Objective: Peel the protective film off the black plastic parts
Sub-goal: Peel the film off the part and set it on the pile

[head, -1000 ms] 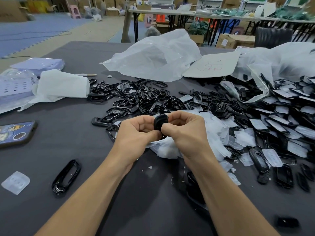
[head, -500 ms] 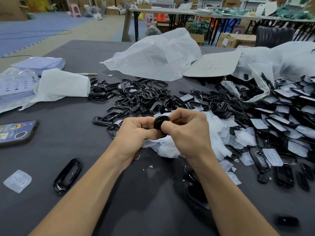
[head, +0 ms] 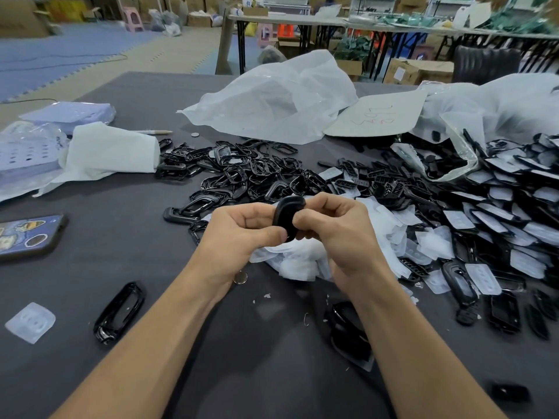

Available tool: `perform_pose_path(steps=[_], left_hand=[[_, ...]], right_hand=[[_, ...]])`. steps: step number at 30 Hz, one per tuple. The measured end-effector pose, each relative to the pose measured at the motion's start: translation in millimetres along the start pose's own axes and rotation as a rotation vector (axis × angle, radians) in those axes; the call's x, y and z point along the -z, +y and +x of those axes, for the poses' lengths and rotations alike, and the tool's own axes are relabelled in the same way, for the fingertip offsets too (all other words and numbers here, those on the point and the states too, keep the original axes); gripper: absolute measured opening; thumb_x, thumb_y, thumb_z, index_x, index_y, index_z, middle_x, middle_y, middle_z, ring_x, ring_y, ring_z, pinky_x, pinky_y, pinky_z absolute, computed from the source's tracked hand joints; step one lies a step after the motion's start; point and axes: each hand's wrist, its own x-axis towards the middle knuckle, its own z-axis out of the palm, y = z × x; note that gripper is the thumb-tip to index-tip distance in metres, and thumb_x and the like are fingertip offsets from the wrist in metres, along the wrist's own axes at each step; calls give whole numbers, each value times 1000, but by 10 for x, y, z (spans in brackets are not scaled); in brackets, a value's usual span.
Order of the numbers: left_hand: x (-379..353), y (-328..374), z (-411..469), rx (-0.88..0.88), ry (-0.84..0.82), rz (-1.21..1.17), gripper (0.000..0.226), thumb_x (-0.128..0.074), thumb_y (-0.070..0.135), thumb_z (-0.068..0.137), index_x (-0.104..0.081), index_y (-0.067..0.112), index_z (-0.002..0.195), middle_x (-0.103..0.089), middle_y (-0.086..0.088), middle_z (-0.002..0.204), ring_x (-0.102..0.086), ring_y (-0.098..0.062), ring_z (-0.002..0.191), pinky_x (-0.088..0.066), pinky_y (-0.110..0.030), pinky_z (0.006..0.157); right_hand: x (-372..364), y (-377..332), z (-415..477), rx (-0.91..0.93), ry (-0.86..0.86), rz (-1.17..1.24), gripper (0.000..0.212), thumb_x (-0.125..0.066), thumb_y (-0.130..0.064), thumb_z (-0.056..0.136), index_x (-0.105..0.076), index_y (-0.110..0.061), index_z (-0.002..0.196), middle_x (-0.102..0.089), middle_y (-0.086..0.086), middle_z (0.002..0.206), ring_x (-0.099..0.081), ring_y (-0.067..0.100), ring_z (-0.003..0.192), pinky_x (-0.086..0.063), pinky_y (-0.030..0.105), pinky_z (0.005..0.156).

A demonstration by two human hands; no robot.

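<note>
You pinch the glossy black oval plastic part (head: 286, 214) with both curled hands, left hand (head: 242, 229) and right hand (head: 341, 234), above the heap of white film pieces (head: 299, 261). Its long axis stands nearly upright, with the top tipped rightward. The red handwriting on the pale card sheet (head: 375, 116) is unreadable.

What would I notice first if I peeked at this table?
Right in the middle, the left hand and the right hand pinch one shiny black part between them, above a heap of peeled white film. Behind them lies a tangle of black frames. On the right spreads a big pile of parts, many with white film on them.
</note>
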Motion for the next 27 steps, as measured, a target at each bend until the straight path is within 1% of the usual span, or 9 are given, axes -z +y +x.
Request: perform_pose_path(steps=[3, 7, 11, 15, 18, 21, 23, 25, 27], left_hand=[[0, -14, 9, 56, -19, -131, 32, -82, -5, 64, -84, 10, 93, -80, -16, 90, -77, -22, 81, -60, -26, 74], [8, -33, 19, 84, -6, -180, 31, -82, -6, 65, -83, 7, 93, -80, -17, 89, -76, -23, 79, -61, -28, 73], [-16, -27, 9, 85, 89, -158, 29, -78, -3, 64, -83, 6, 91, -79, -18, 86, -76, -24, 75, -60, -27, 67], [-64, -35, -17, 17, 201, -50, 32, -74, -18, 75, -83, 10, 88, -80, -16, 85, -78, -23, 74, -60, -26, 65], [-73, -42, -10, -18, 262, 28, 33, -75, -17, 78, -83, 13, 89, -80, -12, 84, -78, -21, 76, -61, -25, 68], [-56, -52, -6, -32, 234, 132, 31, -79, -10, 78, -84, 20, 88, -81, -8, 84, -79, -21, 80, -62, -27, 74], [-47, -60, -12, -37, 198, 197, 34, -81, -5, 78, -84, 27, 90, -81, -4, 84, -79, -20, 83, -62, -26, 78], [-47, -68, -10, -47, 168, 233, 34, -81, -2, 79, -84, 29, 92, -81, -2, 85, -79, -18, 84, -61, -25, 78], [-43, -72, -5, -42, 145, 224, 33, -80, -1, 80, -84, 29, 92, -81, -3, 85, -79, -17, 83, -60, -23, 76]], right_hand=[[5, -21, -6, -37, -22, 3, 40, -71, 15, 76, -73, -20, 56, -66, -2, 63, -57, 14, 65, -46, 28, 69], [4, -46, -26, 31, -22, -53, 39, -74, 13, 77, -77, -22, 60, -69, -7, 60, -60, 2, 56, -47, 16, 60], [-18, -15, -21, 20, -7, -72, 34, -75, 11, 79, -78, -19, 65, -70, 0, 64, -57, 12, 56, -50, 23, 58], [-1, 3, -6, -82, -26, 22, 31, -71, 11, 83, -80, -16, 70, -70, 6, 68, -60, 19, 61, -54, 26, 62], [-18, 15, -17, -52, -25, -43, 32, -71, 10, 83, -82, -19, 73, -74, 4, 72, -64, 17, 67, -56, 25, 67], [-26, 20, -34, 30, -11, -163, 27, -74, 5, 81, -82, -21, 75, -77, 2, 75, -67, 11, 70, -54, 23, 67], [-27, 31, -37, 54, 18, -209, 26, -76, 1, 80, -81, -23, 73, -77, 0, 75, -67, 8, 69, -52, 25, 67], [-37, 43, -28, 65, 38, -223, 28, -76, 1, 80, -80, -24, 70, -76, -2, 72, -65, 6, 66, -50, 25, 66], [-50, 46, -22, 67, 50, -191, 31, -74, 4, 81, -79, -24, 68, -75, -4, 69, -62, 4, 62, -49, 19, 62]])
